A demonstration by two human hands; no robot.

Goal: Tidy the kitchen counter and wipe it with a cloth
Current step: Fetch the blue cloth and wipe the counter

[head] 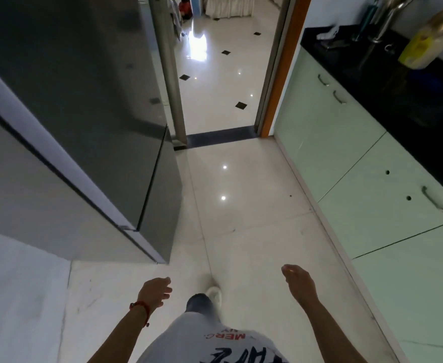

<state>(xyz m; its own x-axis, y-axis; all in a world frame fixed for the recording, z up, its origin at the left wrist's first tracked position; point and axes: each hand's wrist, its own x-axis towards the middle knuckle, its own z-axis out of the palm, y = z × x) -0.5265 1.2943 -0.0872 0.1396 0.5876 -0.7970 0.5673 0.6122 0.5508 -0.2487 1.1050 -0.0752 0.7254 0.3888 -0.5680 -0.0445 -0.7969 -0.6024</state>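
Note:
The black kitchen counter [403, 100] runs along the right side above pale green cabinets. On it stand a yellow-labelled bottle with a gold cap [424, 45], a steel flask [388, 17] and a small white object [329, 34]. My left hand [156, 290], a red thread on its wrist, hangs low over the floor with loosely curled fingers and holds nothing. My right hand [299, 280] is also low, empty, fingers together and relaxed, well below and left of the counter. No cloth is in view.
A tall grey fridge [84, 113] fills the left side. White floor tiles [241, 205] lead to a doorway with a dark threshold [220, 136] and an orange frame [283, 69]. Cabinet doors with metal handles [433, 201] line the right. My shoe [214, 293] is mid-step.

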